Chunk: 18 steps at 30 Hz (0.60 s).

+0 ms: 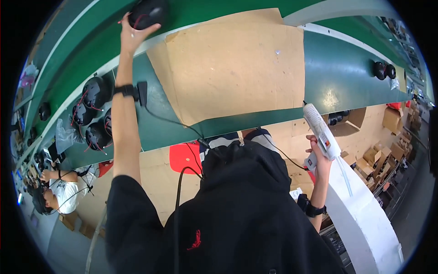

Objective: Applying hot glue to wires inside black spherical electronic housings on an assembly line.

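At the far left, my left hand [132, 37] reaches past the table edge onto the green surface. Its thumb and fingers are round the near side of a black round part [149, 13] with a red wire. In my right hand [321, 157] is a white glue gun [323, 131], gripped by its handle at the right of the bench. The gun's dark nozzle points up and away, close to the right edge of a brown cardboard sheet [237, 68]. A clear glue stick [345, 178] trails from its back end.
Several black round parts with red wires [95, 91] stand on the green table [155, 128] at the left, beside a clear plastic bag [68, 137]. Two more black parts [384, 71] sit far right. A co-worker [64, 192] is at left. A cable [169, 119] crosses the table.
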Each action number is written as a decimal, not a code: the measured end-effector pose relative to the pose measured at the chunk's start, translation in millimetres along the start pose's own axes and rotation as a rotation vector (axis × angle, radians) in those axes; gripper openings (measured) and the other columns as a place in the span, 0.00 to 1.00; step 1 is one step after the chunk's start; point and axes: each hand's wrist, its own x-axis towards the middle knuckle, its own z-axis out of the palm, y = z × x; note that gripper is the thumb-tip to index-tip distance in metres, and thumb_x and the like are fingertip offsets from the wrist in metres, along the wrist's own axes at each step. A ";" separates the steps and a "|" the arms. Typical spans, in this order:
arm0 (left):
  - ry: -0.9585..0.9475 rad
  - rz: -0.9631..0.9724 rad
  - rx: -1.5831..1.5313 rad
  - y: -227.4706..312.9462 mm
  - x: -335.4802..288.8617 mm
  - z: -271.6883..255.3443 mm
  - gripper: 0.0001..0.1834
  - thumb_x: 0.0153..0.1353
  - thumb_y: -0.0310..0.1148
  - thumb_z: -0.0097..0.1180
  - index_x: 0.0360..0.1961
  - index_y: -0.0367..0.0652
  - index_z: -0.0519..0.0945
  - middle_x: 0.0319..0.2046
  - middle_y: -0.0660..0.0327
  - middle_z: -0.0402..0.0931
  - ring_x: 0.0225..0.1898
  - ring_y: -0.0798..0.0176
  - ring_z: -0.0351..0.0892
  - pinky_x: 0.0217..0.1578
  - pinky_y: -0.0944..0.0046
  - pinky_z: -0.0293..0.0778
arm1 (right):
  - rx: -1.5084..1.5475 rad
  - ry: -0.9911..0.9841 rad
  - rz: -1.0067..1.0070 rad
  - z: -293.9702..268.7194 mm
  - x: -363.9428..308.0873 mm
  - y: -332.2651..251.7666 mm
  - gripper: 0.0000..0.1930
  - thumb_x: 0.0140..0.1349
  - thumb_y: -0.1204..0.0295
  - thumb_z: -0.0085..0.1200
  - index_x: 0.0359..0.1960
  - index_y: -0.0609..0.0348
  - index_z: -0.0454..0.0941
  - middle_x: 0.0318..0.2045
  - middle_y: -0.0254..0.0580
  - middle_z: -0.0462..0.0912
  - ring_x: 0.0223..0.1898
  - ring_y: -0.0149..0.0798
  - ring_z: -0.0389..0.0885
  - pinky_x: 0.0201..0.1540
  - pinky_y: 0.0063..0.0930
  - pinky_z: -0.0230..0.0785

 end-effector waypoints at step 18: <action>-1.421 -0.032 -0.591 259.7 -270.0 41.0 0.47 0.64 0.51 0.67 0.78 0.46 0.59 0.71 0.46 0.68 0.67 0.49 0.73 0.65 0.53 0.71 | 0.028 -0.063 -0.093 -37.7 53.7 16.9 0.15 0.66 0.77 0.62 0.54 0.62 0.82 0.46 0.41 0.88 0.44 0.31 0.85 0.38 0.27 0.81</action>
